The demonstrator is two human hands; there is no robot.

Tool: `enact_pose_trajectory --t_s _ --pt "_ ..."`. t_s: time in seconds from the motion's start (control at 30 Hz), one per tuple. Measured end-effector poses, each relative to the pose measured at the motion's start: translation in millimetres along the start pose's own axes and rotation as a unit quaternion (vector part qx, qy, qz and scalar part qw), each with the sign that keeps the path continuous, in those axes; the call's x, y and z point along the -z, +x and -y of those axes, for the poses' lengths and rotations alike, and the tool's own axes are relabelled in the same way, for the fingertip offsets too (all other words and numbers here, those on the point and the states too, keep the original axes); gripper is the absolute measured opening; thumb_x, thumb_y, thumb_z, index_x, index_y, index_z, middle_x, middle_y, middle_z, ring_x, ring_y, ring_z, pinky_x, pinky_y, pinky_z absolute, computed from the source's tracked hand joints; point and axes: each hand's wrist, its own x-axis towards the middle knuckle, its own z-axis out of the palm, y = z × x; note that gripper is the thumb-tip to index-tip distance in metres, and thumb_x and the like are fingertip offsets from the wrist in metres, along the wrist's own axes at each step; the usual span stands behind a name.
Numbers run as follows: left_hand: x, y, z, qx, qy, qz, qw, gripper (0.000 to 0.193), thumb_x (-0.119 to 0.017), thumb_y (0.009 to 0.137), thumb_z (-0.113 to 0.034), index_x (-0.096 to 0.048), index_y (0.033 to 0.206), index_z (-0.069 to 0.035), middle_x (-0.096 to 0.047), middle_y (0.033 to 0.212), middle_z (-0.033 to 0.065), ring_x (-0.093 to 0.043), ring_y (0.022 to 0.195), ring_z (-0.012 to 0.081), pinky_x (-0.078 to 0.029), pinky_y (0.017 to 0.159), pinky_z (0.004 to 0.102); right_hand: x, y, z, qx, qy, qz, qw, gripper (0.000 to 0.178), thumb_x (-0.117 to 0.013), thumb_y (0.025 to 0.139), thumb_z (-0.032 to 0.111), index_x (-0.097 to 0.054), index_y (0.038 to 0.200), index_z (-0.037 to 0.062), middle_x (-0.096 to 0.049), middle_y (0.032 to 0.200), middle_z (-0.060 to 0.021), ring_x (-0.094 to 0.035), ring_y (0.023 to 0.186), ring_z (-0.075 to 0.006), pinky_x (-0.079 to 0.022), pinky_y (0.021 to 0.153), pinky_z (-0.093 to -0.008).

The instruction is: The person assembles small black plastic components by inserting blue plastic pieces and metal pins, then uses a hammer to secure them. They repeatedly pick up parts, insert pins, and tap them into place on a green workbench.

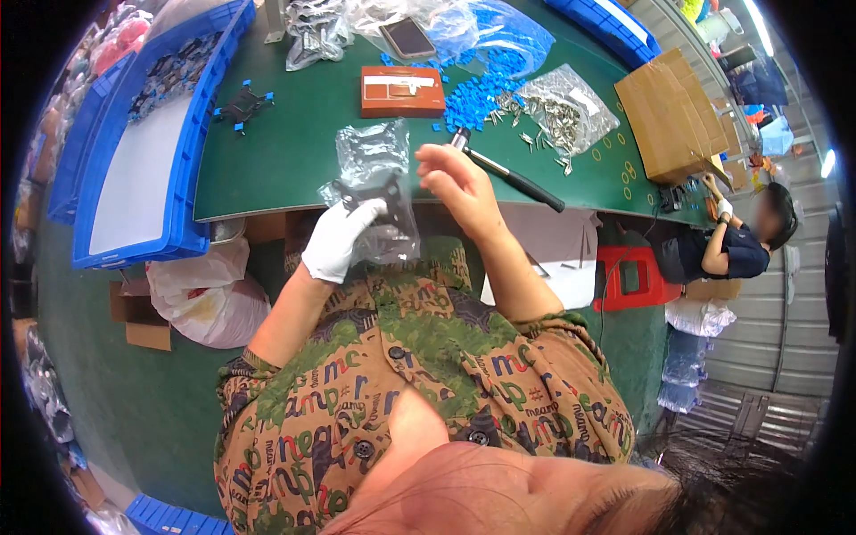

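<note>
My left hand [339,236], in a white glove, is closed on a clear plastic bag [379,143] with dark plastic parts [385,192] inside. The bag hangs over the table's near edge. To its right, my bare right hand [459,183] is raised with fingers loosely bent and apart from the thumb, and I see nothing in it. Just beyond it a hammer [513,178] with a black grip lies on the green table [294,169]. Past the bag sits a brown-red box [401,92]. A black X-shaped frame with blue tips [245,107] lies to the left.
Small blue pieces [473,102] are heaped beyond the hammer, beside a bag of metal screws or pins [571,111]. A phone [407,38] lies farther back. A blue crate [183,152] borders the left side; a cardboard box [669,116] stands right, near another person [740,236].
</note>
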Motion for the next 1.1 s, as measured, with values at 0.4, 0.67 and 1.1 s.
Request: enact_pose_trajectory --t_s 0.4,0.67,1.1 --pt "26 -8 12 0.077 0.142 0.049 0.986 0.028 -0.075 0.094 -0.019 -0.071 0.114 0.000 -0.072 0.107 0.0054 -0.067 0.095 0.0146 -0.054 0.087 0.0316 -20 -5 15 0.019 -0.143 0.096 0.985 0.017 -0.068 0.100 0.015 -0.070 0.105 -0.0010 -0.063 0.090 -0.0043 -0.060 0.082 -0.0145 -0.049 0.074 -0.0296" --pt "34 5 14 0.092 -0.062 0.123 0.986 0.021 -0.068 0.094 -0.007 -0.065 0.115 -0.005 -0.068 0.113 0.0058 -0.065 0.100 0.0164 -0.054 0.090 0.0345 -28 -4 24 -0.058 -0.012 -0.018 0.998 0.018 -0.068 0.102 0.017 -0.070 0.103 -0.0003 -0.060 0.080 0.0051 -0.053 0.074 -0.0044 -0.046 0.066 -0.0237" --pt "26 12 -2 -0.031 -0.117 0.050 0.991 0.055 -0.066 0.091 -0.003 -0.049 0.143 0.002 -0.064 0.121 0.0093 -0.064 0.103 0.0147 -0.053 0.092 0.0299 -35 -12 18 -0.072 0.162 -0.058 0.982 0.019 -0.066 0.104 0.020 -0.070 0.116 0.0056 -0.065 0.086 0.0048 -0.049 0.062 -0.0015 -0.036 0.051 -0.0185"
